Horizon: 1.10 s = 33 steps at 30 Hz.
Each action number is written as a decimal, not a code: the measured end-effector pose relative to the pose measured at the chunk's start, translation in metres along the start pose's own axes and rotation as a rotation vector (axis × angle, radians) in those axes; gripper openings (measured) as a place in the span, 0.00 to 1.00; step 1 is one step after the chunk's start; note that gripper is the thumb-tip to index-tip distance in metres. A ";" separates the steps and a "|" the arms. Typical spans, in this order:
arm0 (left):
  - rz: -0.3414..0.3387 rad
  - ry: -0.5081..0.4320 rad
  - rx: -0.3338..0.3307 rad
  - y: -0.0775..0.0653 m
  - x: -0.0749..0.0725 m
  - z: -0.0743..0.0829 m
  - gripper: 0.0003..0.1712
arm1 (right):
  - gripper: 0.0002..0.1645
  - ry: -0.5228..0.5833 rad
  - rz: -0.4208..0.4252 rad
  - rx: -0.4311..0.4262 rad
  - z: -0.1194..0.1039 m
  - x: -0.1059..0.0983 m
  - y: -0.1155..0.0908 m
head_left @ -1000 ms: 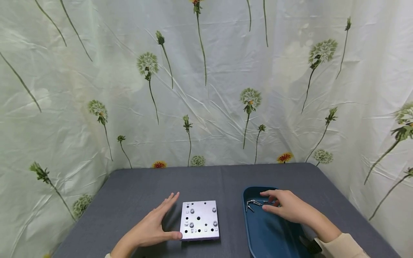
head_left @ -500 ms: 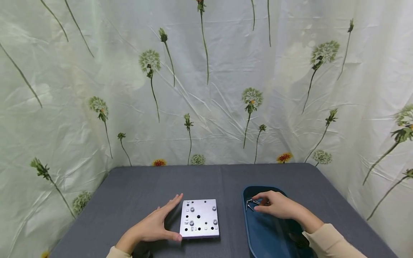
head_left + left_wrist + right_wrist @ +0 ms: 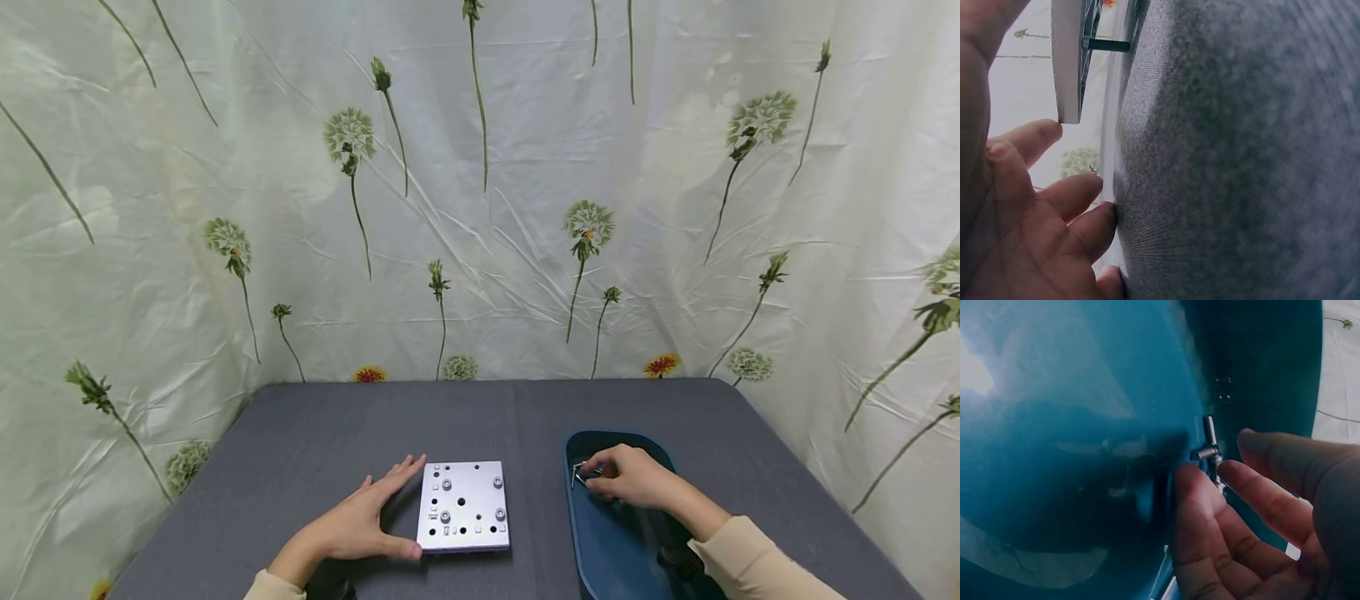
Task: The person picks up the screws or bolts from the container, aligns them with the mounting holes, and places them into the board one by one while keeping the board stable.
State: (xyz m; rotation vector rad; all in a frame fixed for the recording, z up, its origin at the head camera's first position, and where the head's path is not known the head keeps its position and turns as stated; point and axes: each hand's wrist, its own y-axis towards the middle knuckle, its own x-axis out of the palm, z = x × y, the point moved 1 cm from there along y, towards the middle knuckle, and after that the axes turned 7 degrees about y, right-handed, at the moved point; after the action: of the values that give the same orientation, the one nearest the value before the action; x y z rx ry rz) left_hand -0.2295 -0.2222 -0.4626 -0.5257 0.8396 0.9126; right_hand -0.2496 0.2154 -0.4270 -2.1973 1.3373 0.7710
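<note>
Grey table (image 3: pixel 337 425): plate (image 3: pixel 477 482) is touched by spread left hand (image 3: pixel 356 525).
Tray (image 3: pixel 617 560): right hand (image 3: pixel 637 477) is held at screws (image 3: pixel 1210 430), grip unclear.
Screws: may be dropped if loosely pinched.

Your left hand (image 3: pixel 360 521) lies extended forward and to your right, its thumb set wide of the loosely spread fingers. A cream fabric sleeve (image 3: pixel 273 587) ends at the wrist. Your right hand (image 3: pixel 628 477), back uppermost, reaches forward and inward from a matching cream cuff (image 3: pixel 738 546); fingers and thumb bend, tips near one another. Contact between them is undetermined.
</note>
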 end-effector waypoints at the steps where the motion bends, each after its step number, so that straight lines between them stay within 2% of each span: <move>1: -0.003 -0.003 -0.004 0.000 0.000 -0.001 0.71 | 0.14 0.005 0.011 0.004 0.000 0.002 0.001; 6: -0.011 -0.012 -0.027 -0.002 0.002 -0.003 0.71 | 0.09 0.021 0.074 0.022 0.000 0.009 0.006; 15: -0.008 -0.004 -0.014 -0.006 0.001 -0.004 0.70 | 0.04 0.076 0.177 0.027 0.010 0.020 0.016; 27: -0.008 -0.007 -0.011 -0.004 0.002 -0.012 0.70 | 0.06 0.087 0.215 0.041 0.010 0.027 0.023; 33: -0.020 -0.014 0.010 0.003 0.005 -0.009 0.69 | 0.06 0.091 0.250 0.070 0.013 0.027 0.020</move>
State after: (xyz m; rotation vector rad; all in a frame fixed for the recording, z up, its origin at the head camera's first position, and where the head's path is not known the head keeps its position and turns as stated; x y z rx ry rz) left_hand -0.2339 -0.2250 -0.4719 -0.5174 0.8250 0.8926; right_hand -0.2608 0.1979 -0.4562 -2.0570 1.6809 0.7071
